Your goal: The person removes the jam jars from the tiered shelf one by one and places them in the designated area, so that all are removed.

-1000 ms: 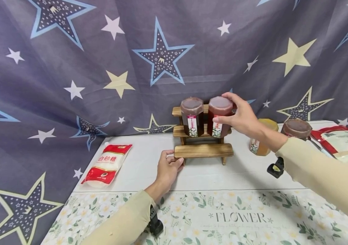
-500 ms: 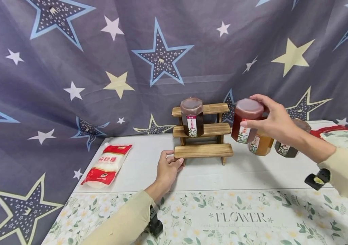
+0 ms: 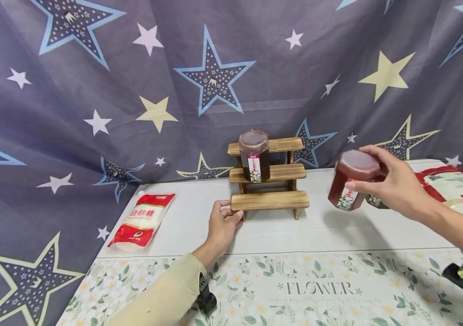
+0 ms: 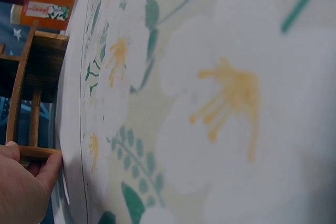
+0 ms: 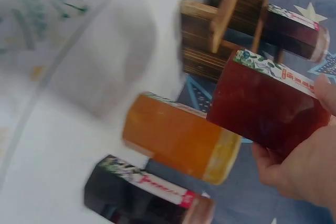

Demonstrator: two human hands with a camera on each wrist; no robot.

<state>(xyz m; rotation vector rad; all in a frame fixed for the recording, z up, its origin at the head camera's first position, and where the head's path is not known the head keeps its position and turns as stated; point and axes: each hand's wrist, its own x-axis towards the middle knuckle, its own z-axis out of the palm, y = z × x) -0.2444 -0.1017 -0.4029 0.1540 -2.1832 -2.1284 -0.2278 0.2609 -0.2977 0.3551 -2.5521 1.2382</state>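
Note:
A small three-step wooden stand (image 3: 269, 200) stands on the table, and my left hand (image 3: 222, 226) pinches the left end of its lowest step between thumb and fingers. On the middle step, at the left, sits a dark jar (image 3: 254, 163) with a white-and-pink label. Right of the stand, my right hand (image 3: 398, 185) grips a red jam jar (image 3: 351, 181) near its lid, slightly tilted over the table. Behind it, the right wrist view shows an orange jar (image 5: 173, 135) and another dark jar (image 5: 142, 192) side by side; in the head view the orange one is hidden.
At the left lies a red-and-white sugar bag (image 3: 141, 222). A second red-and-white bag (image 3: 455, 188) lies at the far right. A star-patterned curtain (image 3: 215, 40) hangs behind the table, and a floral cloth (image 3: 321, 290) covers its front part.
My right hand has lifted the red jar off the stand's middle step, carried it right and then lowered it toward the table. My left hand stays at the stand.

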